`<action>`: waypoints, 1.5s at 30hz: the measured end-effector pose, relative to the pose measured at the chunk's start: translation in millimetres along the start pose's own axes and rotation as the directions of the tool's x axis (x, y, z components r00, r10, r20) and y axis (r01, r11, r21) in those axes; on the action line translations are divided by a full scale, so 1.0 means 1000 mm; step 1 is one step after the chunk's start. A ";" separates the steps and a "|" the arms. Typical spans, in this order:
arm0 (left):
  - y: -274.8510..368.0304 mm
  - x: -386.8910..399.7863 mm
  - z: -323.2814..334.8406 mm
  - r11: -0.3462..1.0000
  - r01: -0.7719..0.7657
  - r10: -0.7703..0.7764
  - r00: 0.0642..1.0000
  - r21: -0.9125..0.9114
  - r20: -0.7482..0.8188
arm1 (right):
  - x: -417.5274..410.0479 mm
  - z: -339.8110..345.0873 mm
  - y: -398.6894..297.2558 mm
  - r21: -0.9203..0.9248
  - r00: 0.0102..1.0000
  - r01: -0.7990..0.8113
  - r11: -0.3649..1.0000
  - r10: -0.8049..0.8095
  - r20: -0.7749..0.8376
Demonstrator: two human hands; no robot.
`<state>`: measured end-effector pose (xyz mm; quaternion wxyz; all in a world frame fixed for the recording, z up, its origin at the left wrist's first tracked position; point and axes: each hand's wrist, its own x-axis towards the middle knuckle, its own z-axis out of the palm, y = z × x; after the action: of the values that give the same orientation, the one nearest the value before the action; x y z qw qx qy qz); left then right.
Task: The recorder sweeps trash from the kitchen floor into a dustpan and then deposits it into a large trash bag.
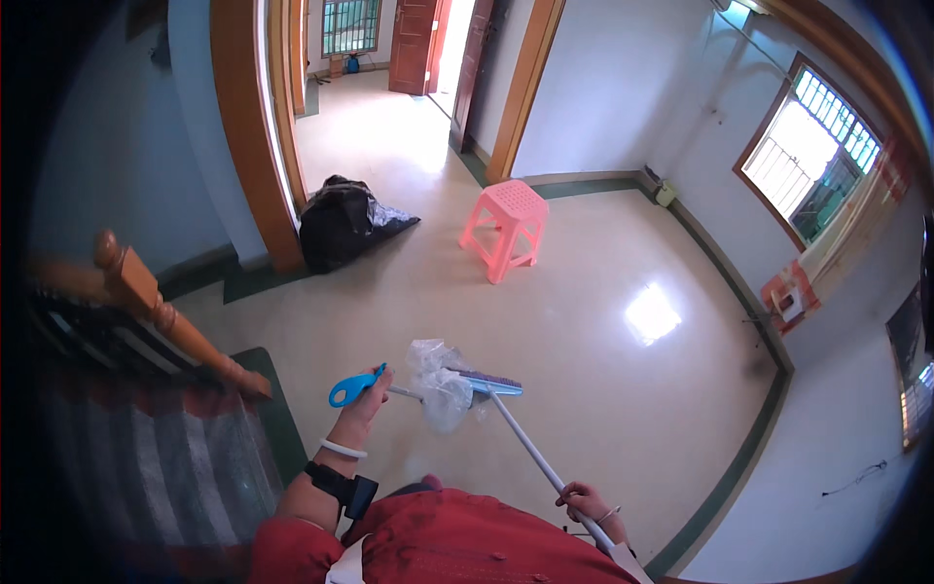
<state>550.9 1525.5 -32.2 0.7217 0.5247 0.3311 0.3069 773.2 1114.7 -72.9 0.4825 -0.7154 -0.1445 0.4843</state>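
My left hand [377, 394] is closed around a pole with a blue looped grip [353, 390], probably a dustpan's handle. Its far end runs behind a crumpled clear plastic bag [445, 390], so the pan itself is mostly hidden. In my right hand [588, 501] is the white pole of a broom [529, 445], slanting up and to the left away from me. The broom's light blue head with dark purple bristles [495, 382] lies against the right side of the plastic. Whether the bag rests on the floor or is raised cannot be told.
A pink plastic stool [508, 226] stands ahead on the tiled floor [584, 350]. Beside the doorway frame [252, 139] slumps a black plastic bag [343, 226]. At left are a wooden newel post [175, 314] and carpeted stairs [168, 460]. A small bin [665, 193] sits in the far corner.
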 end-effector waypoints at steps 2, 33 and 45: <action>0.023 0.051 0.002 0.999 -0.023 0.023 1.000 0.029 -0.014 | 0.047 -0.006 -0.028 0.037 1.000 0.021 0.999 -0.022 0.021; 0.326 0.593 -0.056 0.944 -0.297 0.109 0.696 -0.147 -0.710 | 0.708 -0.012 -0.730 -0.433 0.830 0.348 0.832 -0.058 0.555; 0.337 0.685 -0.091 0.952 -0.300 0.027 0.296 -0.066 -0.955 | 0.982 0.146 -0.866 -0.474 0.464 0.386 0.791 0.278 0.841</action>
<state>851.2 2205.5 163.9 0.4109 0.1884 0.5959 0.6638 1357.7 2283.1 93.3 0.0947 -0.4670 -0.5440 0.6906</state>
